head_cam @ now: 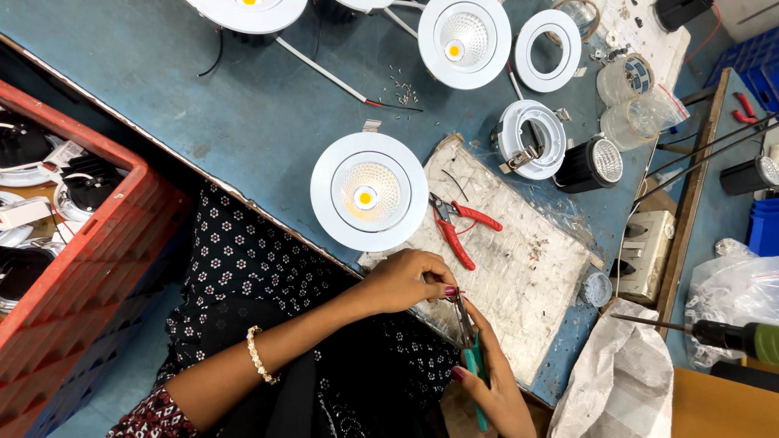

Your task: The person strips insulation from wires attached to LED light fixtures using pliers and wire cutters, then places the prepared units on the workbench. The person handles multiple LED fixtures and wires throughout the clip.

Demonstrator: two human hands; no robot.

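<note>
Over blue bench edge, our left hand [406,280] pinches red wire [459,292] at eleven o'clock from teal cutters [473,357] gripped upright by right hand [495,389].

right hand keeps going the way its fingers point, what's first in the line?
The right hand, holding a teal-handled tool, points up-left toward the left hand. It would likely meet those fingers first; depth is unclear.

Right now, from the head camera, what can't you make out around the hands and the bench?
- What the left hand pinches: too small, covered by its fingertips.
- Jaws of the green-handled tool in the right hand: too thin to tell open or closed.
- Right hand's wrist: cut off by the bottom edge.
- Red crate contents: cut off by the left edge.
- Top downlight: cropped by the top edge.
</note>
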